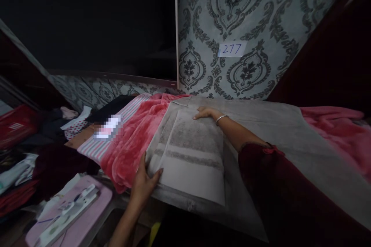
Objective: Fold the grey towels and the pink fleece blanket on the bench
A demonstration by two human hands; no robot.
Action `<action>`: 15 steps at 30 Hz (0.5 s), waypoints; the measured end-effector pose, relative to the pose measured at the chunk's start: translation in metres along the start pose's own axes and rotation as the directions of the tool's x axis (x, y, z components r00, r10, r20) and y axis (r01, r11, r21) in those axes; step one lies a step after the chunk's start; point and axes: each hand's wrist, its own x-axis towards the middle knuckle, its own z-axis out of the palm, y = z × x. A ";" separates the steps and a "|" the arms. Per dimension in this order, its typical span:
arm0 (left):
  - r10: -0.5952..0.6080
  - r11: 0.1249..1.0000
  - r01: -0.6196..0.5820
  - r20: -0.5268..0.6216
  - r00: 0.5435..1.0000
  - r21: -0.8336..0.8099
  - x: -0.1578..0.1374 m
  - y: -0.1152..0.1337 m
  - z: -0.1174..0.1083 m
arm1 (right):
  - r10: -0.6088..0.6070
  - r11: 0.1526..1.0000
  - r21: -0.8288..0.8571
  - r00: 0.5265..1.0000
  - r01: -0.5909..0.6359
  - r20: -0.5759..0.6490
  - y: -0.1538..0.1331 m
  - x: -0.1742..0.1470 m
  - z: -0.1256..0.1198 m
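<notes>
A grey towel (194, 135) with a plain band across its near end lies folded in front of me, on top of a wider grey cloth (269, 123). At the towel's near left corner, my left hand (143, 181) has its thumb on top and its forefinger along the side edge; the other fingers are partly hidden. My right hand (204, 112), with a bangle at the wrist, rests on the far part of the towel, palm down and fingers stretched to the left.
Pink plush fabric (130, 139) and a striped cloth (92, 148) lie to the left, more pink fabric (342, 127) to the right. A pink board (95, 197) bears a white power strip (69, 216). Behind are a large dark screen (110, 23) and a patterned wall (199, 19).
</notes>
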 end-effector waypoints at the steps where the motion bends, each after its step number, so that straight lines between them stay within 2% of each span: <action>1: -0.013 0.999 0.012 -0.015 1.000 -0.040 -0.002 0.001 0.001 | -0.006 1.000 0.007 1.000 0.006 0.012 -0.003 -0.003 -0.004; 6: -0.093 0.978 0.086 -0.029 0.995 -0.193 -0.013 0.017 0.003 | -0.045 0.998 0.033 0.999 0.044 0.030 -0.016 -0.031 -0.037; 9: -0.171 0.941 0.147 -0.052 0.984 -0.306 -0.019 0.033 0.002 | -0.099 0.995 0.018 0.993 0.100 -0.064 -0.025 -0.061 -0.067; 12: -0.128 0.932 0.059 -0.172 0.977 -0.357 -0.010 0.054 -0.007 | -0.126 0.992 0.001 0.973 0.129 -0.193 -0.032 -0.102 -0.104; 15: 0.029 0.932 -0.100 -0.201 0.979 -0.349 0.023 0.091 -0.027 | -0.054 0.992 0.095 0.952 0.086 -0.300 -0.026 -0.155 -0.141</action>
